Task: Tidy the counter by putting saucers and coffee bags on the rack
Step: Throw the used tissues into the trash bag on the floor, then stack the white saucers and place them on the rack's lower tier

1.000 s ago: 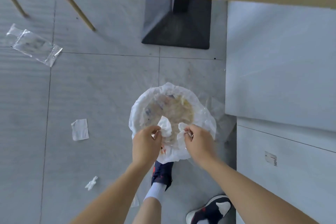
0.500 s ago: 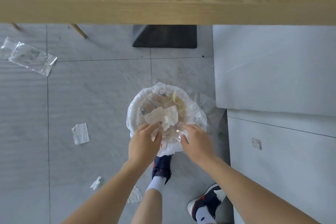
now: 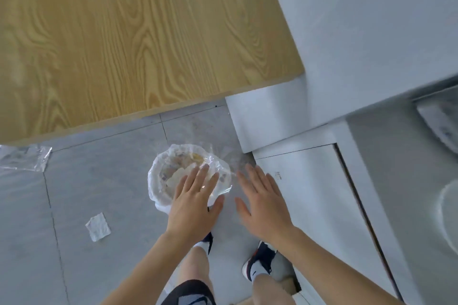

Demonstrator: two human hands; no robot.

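I look down at the floor. My left hand (image 3: 194, 202) hovers palm-down over a small waste bin (image 3: 158, 178) lined with a white plastic bag and filled with crumpled paper. Its fingers are spread and it holds nothing. My right hand (image 3: 262, 199) is to the right of the bin, also flat, fingers apart and empty. No saucers, coffee bags or rack are in view.
A light wooden tabletop (image 3: 124, 39) fills the upper left. A grey counter (image 3: 396, 143) with white cabinet fronts (image 3: 317, 193) runs down the right. A clear plastic wrapper (image 3: 24, 160) and a paper scrap (image 3: 98, 226) lie on the grey tiled floor. My feet (image 3: 260, 262) stand below.
Both hands let go of the crumpled paper into the bin and opened flat. The view has swung up and to the right, bringing the tabletop and counter into sight.
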